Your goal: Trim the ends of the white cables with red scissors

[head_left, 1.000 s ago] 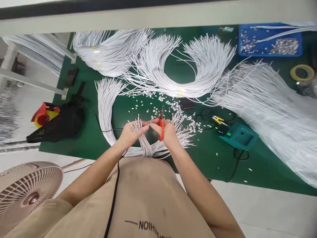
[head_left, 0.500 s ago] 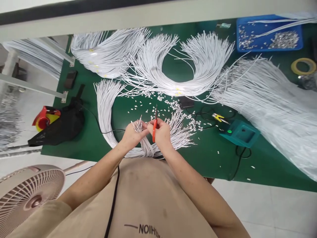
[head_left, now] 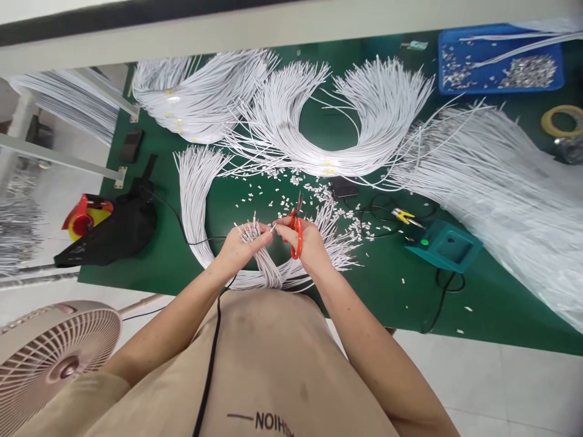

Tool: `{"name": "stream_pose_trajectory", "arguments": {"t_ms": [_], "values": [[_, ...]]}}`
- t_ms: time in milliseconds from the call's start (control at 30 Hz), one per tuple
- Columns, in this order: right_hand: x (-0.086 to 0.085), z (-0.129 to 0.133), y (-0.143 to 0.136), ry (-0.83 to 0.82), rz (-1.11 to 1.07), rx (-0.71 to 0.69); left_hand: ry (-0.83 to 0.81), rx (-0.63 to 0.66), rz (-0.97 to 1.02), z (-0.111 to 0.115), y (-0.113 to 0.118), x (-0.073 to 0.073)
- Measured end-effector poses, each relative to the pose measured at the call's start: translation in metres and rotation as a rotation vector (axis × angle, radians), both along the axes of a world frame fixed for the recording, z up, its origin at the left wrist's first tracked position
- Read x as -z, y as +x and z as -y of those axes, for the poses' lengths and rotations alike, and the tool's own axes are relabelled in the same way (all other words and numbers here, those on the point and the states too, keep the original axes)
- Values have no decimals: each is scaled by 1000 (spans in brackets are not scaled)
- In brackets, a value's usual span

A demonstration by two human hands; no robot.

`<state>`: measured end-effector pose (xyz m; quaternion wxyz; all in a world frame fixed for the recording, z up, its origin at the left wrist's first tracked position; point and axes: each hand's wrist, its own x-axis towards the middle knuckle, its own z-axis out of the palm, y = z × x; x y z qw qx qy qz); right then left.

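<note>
The left hand (head_left: 237, 250) grips a bunch of white wires (head_left: 268, 267), its long axis tilted left, tips pointing away from the body; beside it, the right hand (head_left: 314, 244) holds orange scissors (head_left: 299, 238), blades also pointing away, above the desk (head_left: 382, 297).

The scissors (head_left: 299, 233) have orange-red handles; the wire bundle (head_left: 268, 266) left of them is white, the tabletop (head_left: 364, 291) under them green, the boxy device (head_left: 449, 246) to their right teal.
</note>
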<state>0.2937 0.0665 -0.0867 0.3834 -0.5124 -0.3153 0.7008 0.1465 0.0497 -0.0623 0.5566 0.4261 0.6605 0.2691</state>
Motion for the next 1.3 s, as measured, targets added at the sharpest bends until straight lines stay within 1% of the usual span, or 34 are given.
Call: {"name": "stream_pose_trajectory", "arguments": {"t_ms": [233, 367, 500, 600, 667, 767, 833, 900, 967, 1067, 1133, 1200, 1300], "values": [[1, 1, -1, -2, -75, -38, 16, -15, 16, 0, -1, 2], [5, 2, -6, -11, -18, -5, 32, -18, 12, 1, 2, 2], [8, 10, -14, 44, 133, 68, 86, -46, -112, -1, 3, 5], [1, 20, -18, 131, 201, 84, 115, -103, -237, -4, 1, 9], [-4, 23, -17, 173, 200, 95, 125, -129, -246, -6, -2, 12], [-5, 17, -12, 140, 173, 153, 103, -117, -177, -6, -4, 13], [0, 10, -8, 100, 195, 197, 81, -117, -137, -4, -4, 11], [5, 4, -7, 80, 209, 201, 71, -127, -114, -3, -4, 8], [9, 0, -9, 81, 161, 155, 74, -119, -92, -3, -4, 6], [10, -2, -16, 104, 48, 41, 82, -92, -38, -2, -3, 6], [9, -3, -20, 114, 35, 11, 78, -103, 12, -3, -3, 8], [11, -4, -20, 90, 74, 72, 55, -133, 117, -3, -4, 10], [21, -5, -9, 29, 157, 262, -42, -180, 321, -5, -9, 15]]}}
